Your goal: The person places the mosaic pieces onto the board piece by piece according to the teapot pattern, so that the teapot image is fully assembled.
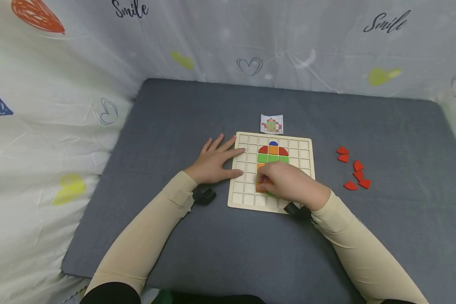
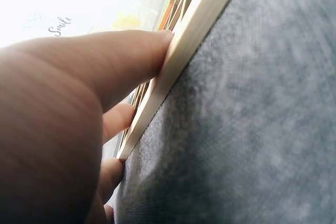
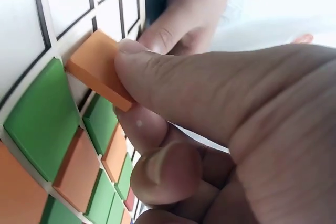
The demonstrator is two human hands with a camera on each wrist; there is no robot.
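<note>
A wooden grid board point(image 1: 248, 198) lies on the table, with green and orange squares, red quarter-round pieces and a blue half-round piece set in its cells. My right hand point(image 1: 286, 179) is over the lower middle of the board. Between thumb and fingers it pinches an orange square tile point(image 3: 97, 59), tilted at a cell beside a green square tile point(image 3: 44, 119). With fingers spread, my left hand point(image 1: 213, 164) rests at the board's left edge. Its thumb point(image 2: 131, 51) touches the side of the frame. Part of the pattern is hidden beneath my right hand.
Just behind the board lies a small printed pattern card point(image 1: 272, 124). Several loose red pieces point(image 1: 358, 165) are scattered on the grey table point(image 1: 197, 240) to the right. A white printed cloth point(image 1: 213, 38) hangs behind the table and along its left side.
</note>
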